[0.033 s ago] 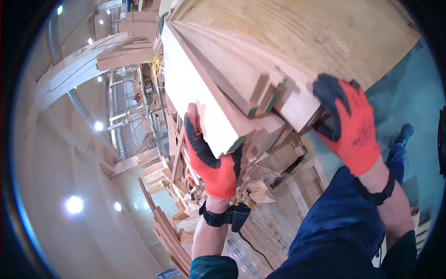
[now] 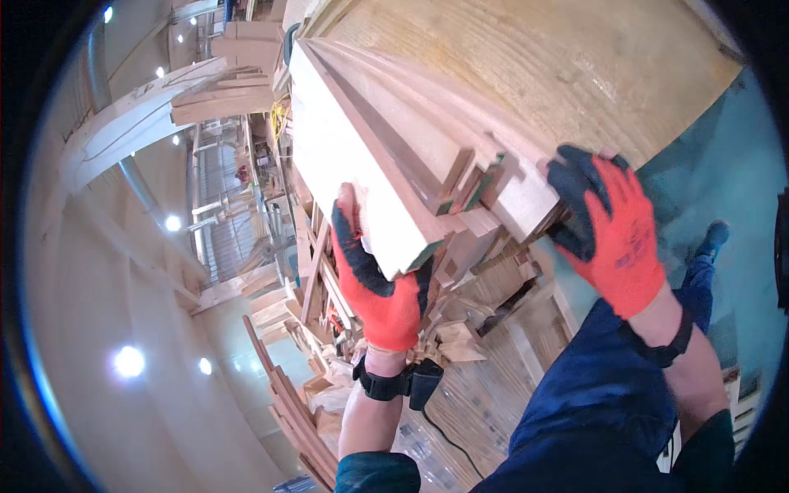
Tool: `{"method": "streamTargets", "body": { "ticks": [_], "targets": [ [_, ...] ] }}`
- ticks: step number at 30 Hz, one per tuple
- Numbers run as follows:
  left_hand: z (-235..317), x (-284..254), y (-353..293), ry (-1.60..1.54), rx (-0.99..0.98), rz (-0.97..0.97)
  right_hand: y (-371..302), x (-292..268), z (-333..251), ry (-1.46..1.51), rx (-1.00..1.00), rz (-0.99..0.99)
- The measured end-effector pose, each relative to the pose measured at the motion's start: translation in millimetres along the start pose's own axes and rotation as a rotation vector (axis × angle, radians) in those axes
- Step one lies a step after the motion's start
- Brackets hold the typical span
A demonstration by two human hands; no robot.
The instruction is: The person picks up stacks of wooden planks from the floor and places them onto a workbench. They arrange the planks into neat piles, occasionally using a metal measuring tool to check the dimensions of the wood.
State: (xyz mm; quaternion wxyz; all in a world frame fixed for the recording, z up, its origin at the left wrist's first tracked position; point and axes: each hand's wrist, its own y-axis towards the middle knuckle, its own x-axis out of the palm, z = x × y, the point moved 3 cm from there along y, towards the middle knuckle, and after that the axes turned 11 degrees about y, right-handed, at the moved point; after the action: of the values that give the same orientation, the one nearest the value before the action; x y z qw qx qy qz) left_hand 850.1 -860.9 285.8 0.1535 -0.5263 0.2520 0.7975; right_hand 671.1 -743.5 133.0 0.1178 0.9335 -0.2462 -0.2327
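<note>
My left hand (image 2: 380, 300), in a red glove with black palm and fingers, is closed around the near end of a long pale wooden board (image 2: 341, 152). Its thumb lies on the board's light face, and the fingers go underneath, mostly hidden. In a matching glove, my right hand (image 2: 612, 234) curls its fingers and thumb around the near right corner of another long wooden board (image 2: 519, 197). Between these two lie narrower wooden profiles (image 2: 427, 152), some with green-coloured ends. The boards run away from me and seem to converge at the far end.
A broad wooden panel (image 2: 534, 53) spreads beyond the boards on the right. Wood offcuts (image 2: 460, 341) lie heaped below, with long strips (image 2: 283, 386) at the lower left. A dark cable (image 2: 452, 444) trails near my left forearm. Another person's leg (image 2: 701, 275) shows at right.
My right hand and the right-hand board have shifted very slightly. The left hand keeps its grip on the pale board.
</note>
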Motion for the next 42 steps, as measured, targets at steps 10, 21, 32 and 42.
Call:
{"method": "streamTargets", "body": {
  "ticks": [10,21,32,42],
  "targets": [
    [6,-2,14,0.153,0.151,-0.194,13,-6,-4,0.07,-0.036,-0.101],
    [-1,-16,14,0.325,0.151,-0.214,89,-57,-78,0.289,-0.006,-0.251],
    [-2,-23,7,0.255,0.127,-0.1,134,-31,-118,-0.025,-0.003,-0.542],
    [-6,-25,2,0.244,0.114,-0.069,135,-31,-151,-0.313,-0.065,-0.745]
  ]
}}
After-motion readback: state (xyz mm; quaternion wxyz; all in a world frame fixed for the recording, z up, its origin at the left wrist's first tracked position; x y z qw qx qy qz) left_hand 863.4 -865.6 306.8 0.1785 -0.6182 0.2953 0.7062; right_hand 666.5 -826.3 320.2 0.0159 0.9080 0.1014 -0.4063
